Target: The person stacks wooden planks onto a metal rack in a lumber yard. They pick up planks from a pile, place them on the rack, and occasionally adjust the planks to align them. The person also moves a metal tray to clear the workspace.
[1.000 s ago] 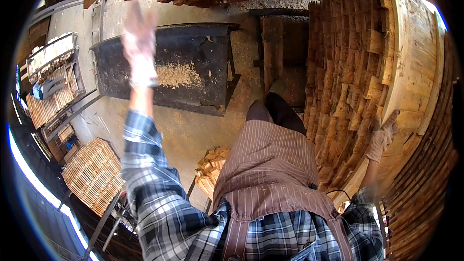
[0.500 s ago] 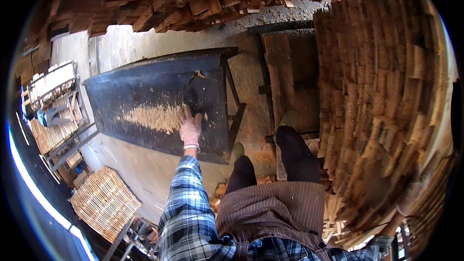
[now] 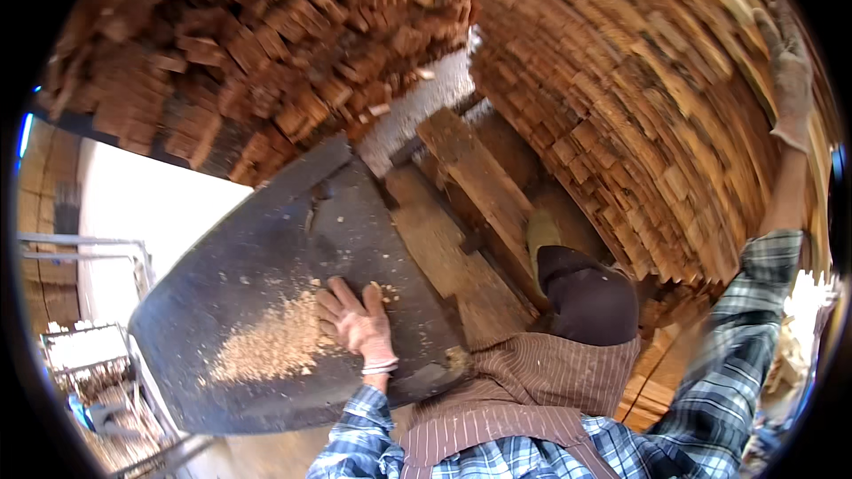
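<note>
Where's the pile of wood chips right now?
In the head view, the wood chips lie left of centre on the dark panel, immediately to the left of the gloved left hand.

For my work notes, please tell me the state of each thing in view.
Wood shavings: loose, heaped.
Dark surface: partly covered by wood shavings.
Right wood stack: layered in rows.
Upper-left wood stack: piled, ends uneven.
Striped apron: worn, creased.
Left grip: open, gloved, fingers spread at the wood shavings' edge.
Right grip: open, gloved, blurred, by the right wood stack; contact unclear.
</note>
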A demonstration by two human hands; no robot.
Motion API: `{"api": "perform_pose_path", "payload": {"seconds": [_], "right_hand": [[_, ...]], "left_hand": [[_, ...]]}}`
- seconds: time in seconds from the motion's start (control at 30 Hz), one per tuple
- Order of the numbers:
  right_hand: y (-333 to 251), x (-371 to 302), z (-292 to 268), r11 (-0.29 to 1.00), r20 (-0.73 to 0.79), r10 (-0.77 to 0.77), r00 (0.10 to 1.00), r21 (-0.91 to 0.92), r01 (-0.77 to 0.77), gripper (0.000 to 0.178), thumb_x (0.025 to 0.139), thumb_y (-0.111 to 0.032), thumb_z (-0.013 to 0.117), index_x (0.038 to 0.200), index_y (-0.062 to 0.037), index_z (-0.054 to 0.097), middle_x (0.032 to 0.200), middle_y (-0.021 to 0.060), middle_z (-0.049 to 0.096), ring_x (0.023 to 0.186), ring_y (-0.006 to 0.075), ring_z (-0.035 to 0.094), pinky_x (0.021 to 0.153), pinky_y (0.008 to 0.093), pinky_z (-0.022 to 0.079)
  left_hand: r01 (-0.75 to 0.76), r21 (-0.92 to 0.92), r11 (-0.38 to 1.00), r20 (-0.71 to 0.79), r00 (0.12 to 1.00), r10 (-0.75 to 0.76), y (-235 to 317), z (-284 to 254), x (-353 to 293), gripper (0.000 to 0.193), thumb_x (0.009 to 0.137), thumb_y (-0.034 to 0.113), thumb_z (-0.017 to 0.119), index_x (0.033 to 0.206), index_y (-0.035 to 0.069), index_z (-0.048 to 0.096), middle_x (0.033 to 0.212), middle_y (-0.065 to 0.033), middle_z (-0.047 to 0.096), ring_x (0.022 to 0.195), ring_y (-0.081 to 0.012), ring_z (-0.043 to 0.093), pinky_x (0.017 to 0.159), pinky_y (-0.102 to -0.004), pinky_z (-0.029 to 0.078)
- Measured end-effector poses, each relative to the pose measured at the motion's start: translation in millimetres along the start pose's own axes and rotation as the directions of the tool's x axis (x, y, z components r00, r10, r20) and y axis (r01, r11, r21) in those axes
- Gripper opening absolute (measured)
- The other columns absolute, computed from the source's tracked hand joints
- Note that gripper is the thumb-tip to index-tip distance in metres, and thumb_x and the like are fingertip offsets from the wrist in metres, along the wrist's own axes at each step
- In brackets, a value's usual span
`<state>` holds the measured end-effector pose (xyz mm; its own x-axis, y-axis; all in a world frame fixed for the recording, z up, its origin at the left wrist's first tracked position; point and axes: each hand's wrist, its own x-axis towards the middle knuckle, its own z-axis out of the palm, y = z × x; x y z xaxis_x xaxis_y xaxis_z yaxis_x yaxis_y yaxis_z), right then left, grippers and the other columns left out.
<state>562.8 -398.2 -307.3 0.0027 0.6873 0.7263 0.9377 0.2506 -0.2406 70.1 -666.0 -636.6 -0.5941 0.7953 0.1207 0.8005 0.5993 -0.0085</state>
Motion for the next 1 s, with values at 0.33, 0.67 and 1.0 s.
{"api": "perform_pose_path", "payload": {"seconds": [0.33,0.67,1.0], "right_hand": [[10.3,-183.5,-300.9,0.631,-0.311,0.535,0.786,0.765,-0.127,0.006,0.091,-0.017,0.059,0.091,-0.0131,0.055,0.076,-0.0019,0.045,0.066,0.0097,0.040,0.057,0.0244,0.031],[-48.6,-450.5,-478.0,0.424,-0.294,0.672,0.679,-0.598,-0.680,0.039,0.097,-0.017,0.046,0.135,-0.0072,0.046,0.109,0.0074,0.051,0.091,0.0152,0.046,0.087,0.0272,0.046],[-10.8,-720.6,-155.9,0.403,0.554,0.815,0.170,-0.330,-0.854,0.032,0.083,-0.025,0.056,0.106,-0.0050,0.068,0.098,0.0220,0.067,0.096,0.0342,0.065,0.083,0.0409,0.052]], "left_hand": [[-0.474,-0.136,0.870,-0.192,0.874,0.447,-52.7,18.3,-35.5,0.066,0.091,0.061,0.047,0.127,0.005,0.055,0.115,-0.0200,0.060,0.103,-0.0344,0.059,0.080,-0.0485,0.049],[-0.318,-0.050,0.947,0.071,0.945,0.321,-41.2,-56.2,-94.1,0.070,0.095,0.060,0.035,0.134,0.003,0.047,0.128,-0.0225,0.050,0.116,-0.0385,0.048,0.098,-0.0484,0.038],[-0.306,-0.089,0.948,0.060,0.948,0.311,-32.3,-40.3,-92.6,0.069,0.095,0.062,0.033,0.141,0.011,0.043,0.141,-0.0200,0.041,0.129,-0.0331,0.040,0.107,-0.0500,0.029]]}}
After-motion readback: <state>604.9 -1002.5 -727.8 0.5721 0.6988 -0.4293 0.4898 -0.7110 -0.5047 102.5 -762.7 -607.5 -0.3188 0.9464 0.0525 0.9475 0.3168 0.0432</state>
